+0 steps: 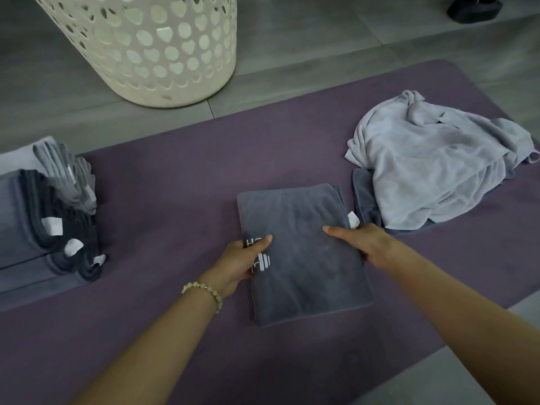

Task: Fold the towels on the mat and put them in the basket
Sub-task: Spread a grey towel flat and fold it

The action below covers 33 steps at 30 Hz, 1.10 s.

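A folded dark grey towel [301, 252] with a white logo lies in the middle of the purple mat [163, 200]. My left hand [242, 264] grips its left edge, thumb on top. My right hand [362, 244] grips its right edge beside a white tag, thumb also on top. A crumpled light grey towel [432, 171] lies at the right of the mat, on top of a darker one [365, 200]. A stack of folded grey towels [43, 217] sits at the left edge. The white perforated basket [152, 45] stands on the floor beyond the mat.
Grey tiled floor [306, 33] surrounds the mat. A black object [473, 7] sits on the floor at the top right corner. Bare mat shows between the folded stack and the towel I hold.
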Motion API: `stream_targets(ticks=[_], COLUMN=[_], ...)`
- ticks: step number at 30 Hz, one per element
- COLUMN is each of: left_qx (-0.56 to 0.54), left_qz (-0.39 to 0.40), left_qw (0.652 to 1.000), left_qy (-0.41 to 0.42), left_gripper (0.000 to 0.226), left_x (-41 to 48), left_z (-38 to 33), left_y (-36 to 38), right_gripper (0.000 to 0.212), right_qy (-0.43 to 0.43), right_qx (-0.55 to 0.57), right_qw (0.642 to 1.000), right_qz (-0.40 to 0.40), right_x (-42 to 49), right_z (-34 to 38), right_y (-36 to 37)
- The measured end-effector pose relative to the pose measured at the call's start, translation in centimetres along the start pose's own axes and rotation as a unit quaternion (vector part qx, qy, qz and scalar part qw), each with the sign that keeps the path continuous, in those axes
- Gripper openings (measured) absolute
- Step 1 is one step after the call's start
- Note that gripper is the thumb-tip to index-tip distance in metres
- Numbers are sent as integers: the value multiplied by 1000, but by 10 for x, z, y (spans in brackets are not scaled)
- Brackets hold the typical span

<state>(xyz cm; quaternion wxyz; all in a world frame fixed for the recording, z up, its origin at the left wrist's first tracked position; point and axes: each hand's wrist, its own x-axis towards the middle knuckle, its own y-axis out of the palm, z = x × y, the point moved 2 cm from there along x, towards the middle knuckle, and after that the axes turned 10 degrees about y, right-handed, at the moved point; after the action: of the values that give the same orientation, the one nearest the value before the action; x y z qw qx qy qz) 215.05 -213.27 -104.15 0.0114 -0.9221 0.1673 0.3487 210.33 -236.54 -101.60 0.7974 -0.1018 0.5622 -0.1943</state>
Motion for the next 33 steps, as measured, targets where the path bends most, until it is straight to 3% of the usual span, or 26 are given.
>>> stream_targets(ticks=[6,10,18,22,24,26,28,33], left_qx=[-28,-30,67,73,75,92,148,281], left_qz=[-20,-39,-115,-130,-126,-132,-149,-41], left_qw=[999,999,979,966,958,948,938,941], left_qy=[-13,-1,156,209,245,273,277,183], left_gripper=[39,57,37,41,34,34,38,51], left_x=[0,2,11,14,10,3,-8,-34], left_z=[4,-7,-105,-154,-164,-158,-132,-18], left_y=[-5,-13,-41,-51,-53,-55,-60,-72], right_gripper=[54,55,47,75,56,30,22,40], right_qy=[71,62,-64,-177,-223,-249,-259,-194], right_qx=[54,111,233,223,203,194,188,95], right_qw=[992,985,962,956,951,947,946,975], right_qz=[89,116,130,75,63,56,54,42], right_x=[-8,-15,-36,-52,-62,-69,-69,-51], right_z=[6,14,67,108,116,108,82,-24], right_y=[3,8,16,11,7,7,11,19])
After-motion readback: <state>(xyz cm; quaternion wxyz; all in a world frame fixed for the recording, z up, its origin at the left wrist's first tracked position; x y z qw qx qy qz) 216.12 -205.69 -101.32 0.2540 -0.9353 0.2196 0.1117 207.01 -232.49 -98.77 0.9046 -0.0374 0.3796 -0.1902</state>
